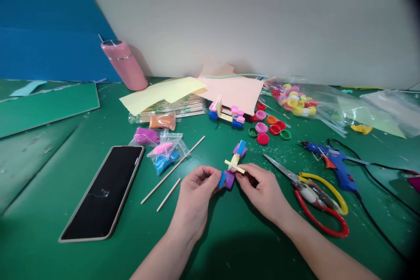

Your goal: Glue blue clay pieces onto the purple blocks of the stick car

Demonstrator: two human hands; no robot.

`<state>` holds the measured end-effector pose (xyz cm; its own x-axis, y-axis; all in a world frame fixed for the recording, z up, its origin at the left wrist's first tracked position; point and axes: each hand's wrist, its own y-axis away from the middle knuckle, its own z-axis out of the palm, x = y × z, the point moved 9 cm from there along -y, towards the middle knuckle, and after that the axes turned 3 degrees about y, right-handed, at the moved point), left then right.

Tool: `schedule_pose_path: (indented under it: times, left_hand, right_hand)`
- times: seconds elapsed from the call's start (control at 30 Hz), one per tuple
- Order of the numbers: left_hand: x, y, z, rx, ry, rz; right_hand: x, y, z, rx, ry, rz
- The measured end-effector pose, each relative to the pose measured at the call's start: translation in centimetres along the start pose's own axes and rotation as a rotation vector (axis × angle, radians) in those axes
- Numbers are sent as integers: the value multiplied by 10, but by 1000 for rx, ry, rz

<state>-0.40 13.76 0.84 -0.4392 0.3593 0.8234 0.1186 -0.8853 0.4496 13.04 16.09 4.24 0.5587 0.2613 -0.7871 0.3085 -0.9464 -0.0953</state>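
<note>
Between my two hands is a small wooden-stick model (pixel 234 162) with purple and blue clay pieces at its ends and a short stick across it. My left hand (pixel 199 192) pinches the blue clay at its near end. From the other side, my right hand (pixel 260 186) grips the model by its wooden part, under the cross stick. A second stick model (pixel 226 113) with pink and blue clay stands farther back. Two thin sticks, one long (pixel 173 169) and one short (pixel 168 194), lie left of my hands.
Scissors (pixel 311 197) and a blue glue gun (pixel 334 164) with its cord lie right. A phone (pixel 104 192) and bagged clay (pixel 164 153) are left. Bottle caps (pixel 263 139), paper (pixel 232 89), a bag of caps (pixel 297 100) and a pink bottle (pixel 126 65) stand or lie behind.
</note>
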Motion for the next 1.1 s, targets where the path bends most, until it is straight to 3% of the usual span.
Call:
schedule_pose_path:
  times: [0.23,0.4,0.53,0.77,0.93,1.1]
  left_hand:
    - [11,-10,-7,-8,-41,28]
    - [15,-10,-3,-98,-112,-18]
    - [15,-3,3,-209,-190,-63]
    - [9,0,5,-280,-198,-143]
    - [12,-4,10,-309,-330,-68]
    - [18,-9,12,-251,-469,53]
  right_hand:
    - [-3,9,4,43,-49,68]
    - [0,13,6,60,-76,118]
    - [9,17,-2,151,-122,178]
    - [9,17,-1,123,-151,109]
    - [4,12,5,53,-137,63]
    - [2,10,7,30,-126,46]
